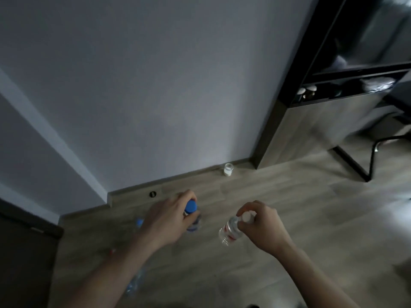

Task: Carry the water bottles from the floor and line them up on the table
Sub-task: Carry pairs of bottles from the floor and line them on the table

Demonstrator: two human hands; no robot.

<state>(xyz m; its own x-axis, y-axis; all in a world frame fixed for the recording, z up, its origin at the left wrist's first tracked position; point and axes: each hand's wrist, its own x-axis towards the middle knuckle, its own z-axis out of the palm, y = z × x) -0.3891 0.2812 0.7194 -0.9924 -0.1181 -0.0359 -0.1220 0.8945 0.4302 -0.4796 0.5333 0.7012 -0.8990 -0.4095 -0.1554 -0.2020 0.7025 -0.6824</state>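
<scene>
Both hands work low over the wooden floor point(278, 230) in the lower middle of the frame. The left hand point(171, 216) curls its fingers around the neck of a blue-capped bottle point(190, 206), the cap poking out between thumb and fingers. The right hand point(260, 223) pinches the top of a white-capped bottle point(230, 231), a clear one with a red-marked label, which hangs tilted with its base toward the lower left; whether that base touches the floor cannot be told.

Just left of the left hand, a second blue cap point(139, 222) shows on the floor, blurred. Under the left forearm, toward the bottom left, lies what seems to be another clear bottle point(135, 283), too smeared to be sure.

The floor meets a grey wall point(155, 85) along a baseboard point(178, 177) running from the left middle up toward the right. A small white jar point(228, 169) stands against that baseboard, well apart from the hands, and a dark round fitting point(152, 194) sits near the wall's corner step. At the upper right a dark shelf unit point(347, 90) stands, with thin black furniture legs point(373, 156) beyond it. Between the hands and those legs the floor lies open, brightly lit at the right edge.
</scene>
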